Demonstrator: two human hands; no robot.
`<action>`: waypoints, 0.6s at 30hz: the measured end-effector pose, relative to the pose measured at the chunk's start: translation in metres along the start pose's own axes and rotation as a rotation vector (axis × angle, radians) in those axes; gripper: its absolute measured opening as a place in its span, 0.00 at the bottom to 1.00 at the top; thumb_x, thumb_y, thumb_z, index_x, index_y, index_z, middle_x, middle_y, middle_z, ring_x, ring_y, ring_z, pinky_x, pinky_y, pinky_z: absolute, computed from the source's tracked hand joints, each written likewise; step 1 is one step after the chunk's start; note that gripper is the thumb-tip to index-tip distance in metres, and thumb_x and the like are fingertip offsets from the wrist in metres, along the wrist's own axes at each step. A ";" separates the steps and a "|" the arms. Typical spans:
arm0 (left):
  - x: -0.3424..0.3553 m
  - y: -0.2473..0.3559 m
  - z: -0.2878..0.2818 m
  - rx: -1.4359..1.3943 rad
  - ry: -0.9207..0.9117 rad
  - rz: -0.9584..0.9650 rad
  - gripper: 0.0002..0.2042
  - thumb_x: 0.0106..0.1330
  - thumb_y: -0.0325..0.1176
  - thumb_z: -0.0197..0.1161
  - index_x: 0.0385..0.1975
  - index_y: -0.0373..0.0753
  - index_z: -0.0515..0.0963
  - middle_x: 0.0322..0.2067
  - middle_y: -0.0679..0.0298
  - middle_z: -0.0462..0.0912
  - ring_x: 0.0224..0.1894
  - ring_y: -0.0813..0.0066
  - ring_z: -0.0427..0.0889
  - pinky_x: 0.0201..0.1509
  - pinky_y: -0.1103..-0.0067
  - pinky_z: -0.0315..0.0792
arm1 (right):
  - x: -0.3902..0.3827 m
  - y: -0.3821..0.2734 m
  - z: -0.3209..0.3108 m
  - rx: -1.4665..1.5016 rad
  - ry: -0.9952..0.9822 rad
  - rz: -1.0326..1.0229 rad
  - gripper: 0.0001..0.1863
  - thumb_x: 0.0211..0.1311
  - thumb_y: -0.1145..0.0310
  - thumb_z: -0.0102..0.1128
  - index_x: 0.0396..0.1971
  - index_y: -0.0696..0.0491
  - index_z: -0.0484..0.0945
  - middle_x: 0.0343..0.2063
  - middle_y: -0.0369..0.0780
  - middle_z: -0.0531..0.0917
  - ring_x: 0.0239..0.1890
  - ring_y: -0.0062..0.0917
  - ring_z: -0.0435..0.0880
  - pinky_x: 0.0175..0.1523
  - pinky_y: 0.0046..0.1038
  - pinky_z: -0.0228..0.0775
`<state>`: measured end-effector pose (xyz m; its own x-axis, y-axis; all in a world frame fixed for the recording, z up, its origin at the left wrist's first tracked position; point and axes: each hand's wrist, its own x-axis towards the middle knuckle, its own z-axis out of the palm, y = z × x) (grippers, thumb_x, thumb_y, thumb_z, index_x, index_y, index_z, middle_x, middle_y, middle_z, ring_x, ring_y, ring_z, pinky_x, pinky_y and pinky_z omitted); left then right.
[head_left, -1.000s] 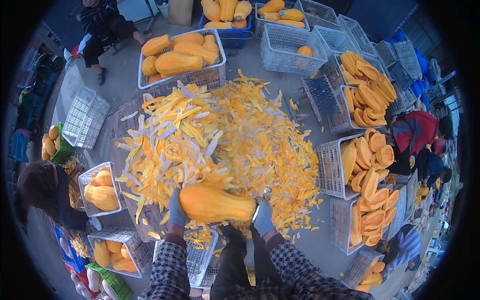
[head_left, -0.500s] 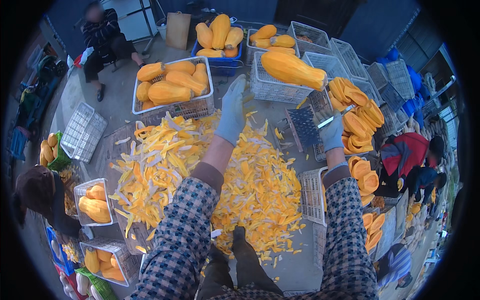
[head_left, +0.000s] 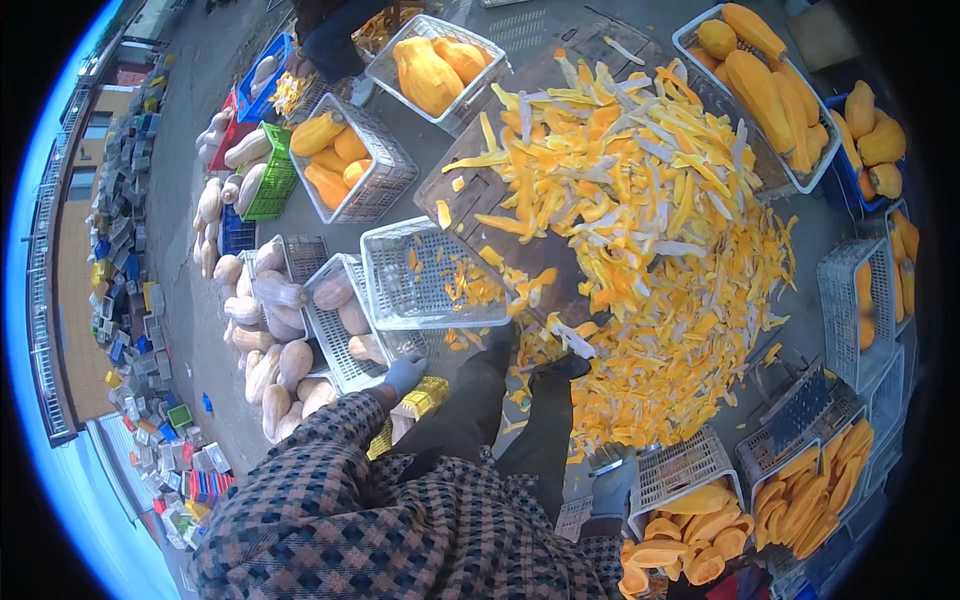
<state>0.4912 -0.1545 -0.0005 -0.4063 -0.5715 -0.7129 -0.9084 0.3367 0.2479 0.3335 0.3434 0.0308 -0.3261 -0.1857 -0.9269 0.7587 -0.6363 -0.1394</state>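
My left hand [head_left: 405,374], in a blue-grey glove, reaches down to the near rim of a white crate [head_left: 338,325] with tan squash. Its fingers seem stretched out, beside one tan squash [head_left: 368,348] and above a yellow crate [head_left: 428,396]. My right hand [head_left: 611,492], low beside my leg and partly hidden, is closed on a metal-bladed tool that looks like a peeler [head_left: 607,460]. A big heap of orange and pale peelings [head_left: 670,330] spreads over a board and the ground at my feet. An open white crate [head_left: 430,270] holds some peel scraps.
Peeled orange squash fill white crates [head_left: 345,170] ahead and at the far right. Halved squash [head_left: 690,530] lie at the lower right, beside a dark grater-like panel [head_left: 800,405]. Unpeeled squash [head_left: 275,300] lie on the ground at left. Another person's leg [head_left: 338,45] shows at the top.
My view has swung left, away from the peeled squash crates. My left hand, earlier raised over the peelings, is now down by the tan squash. My right hand has dropped beside my leg.
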 end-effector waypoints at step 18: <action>-0.065 -0.232 0.052 -0.833 0.080 -0.288 0.18 0.75 0.44 0.54 0.55 0.38 0.79 0.48 0.61 0.83 0.51 0.73 0.80 0.53 0.74 0.73 | 0.077 0.191 0.182 -1.146 -0.077 0.009 0.18 0.70 0.57 0.58 0.46 0.57 0.73 0.39 0.44 0.82 0.32 0.29 0.85 0.34 0.27 0.81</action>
<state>0.7338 -0.1565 -0.0465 -0.1277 -0.6114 -0.7809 -0.7405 -0.4650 0.4852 0.3510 0.0716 -0.0036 -0.3220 -0.2576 -0.9110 0.8157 0.4130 -0.4050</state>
